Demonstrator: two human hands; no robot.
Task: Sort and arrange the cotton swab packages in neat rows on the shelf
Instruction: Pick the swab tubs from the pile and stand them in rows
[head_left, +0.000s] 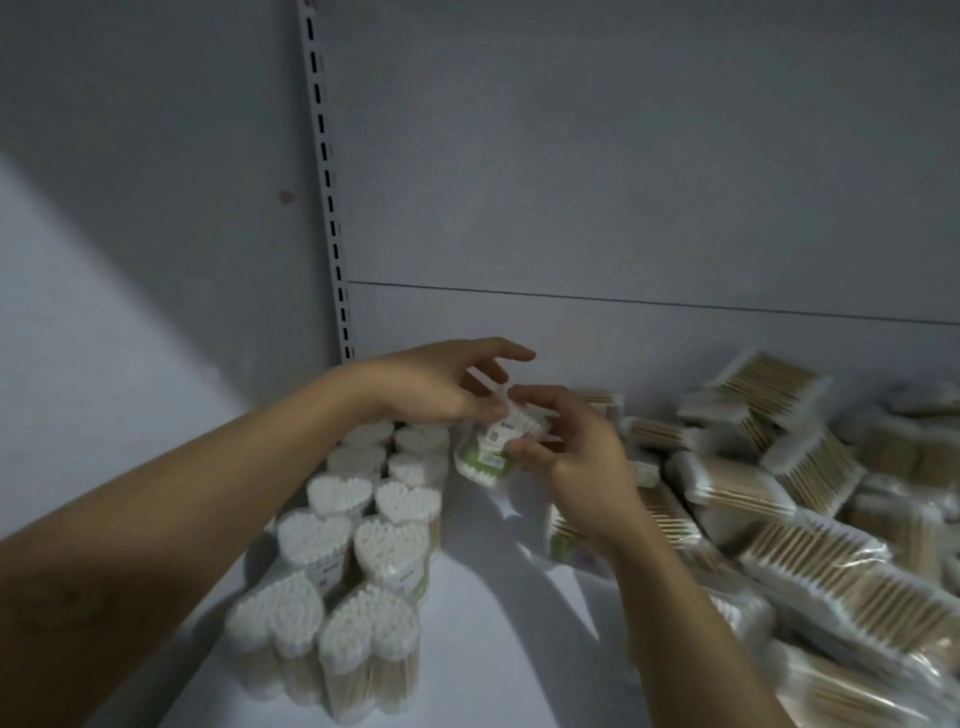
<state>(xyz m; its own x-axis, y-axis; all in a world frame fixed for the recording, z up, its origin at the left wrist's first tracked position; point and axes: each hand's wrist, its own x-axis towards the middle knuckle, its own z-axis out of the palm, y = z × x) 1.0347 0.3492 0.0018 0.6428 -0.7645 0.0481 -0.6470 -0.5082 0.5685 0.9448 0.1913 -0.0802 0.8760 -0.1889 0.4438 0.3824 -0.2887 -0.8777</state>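
Back panel (623, 156): grey, fills the upper view, with one horizontal seam low down. Slotted upright (327, 182) runs along its left edge.

Shelf (483, 623): white surface, with a bare strip down the middle between two groups of stock.

Loose pile (779, 493), right side: flat clear packs of wooden-stick swabs, lying overlapped at mixed angles, reaching to the back panel.

Standing packs (363, 545), left side: heart-shaped packs set upright, cotton tips up, in two rows side by side running front to back. Packs touch their neighbours.

Left hand (431, 384): thumb and curled fingers pinch the upper end of the held pack; index finger points out straight.

Right hand (576, 457): fingers and thumb curled round the same pack from the right.

Held pack (491, 452): small, clear, white label and green print, tilted. It is raised above the shelf, just right of the back end of the two rows. Motion blur hides the label text.
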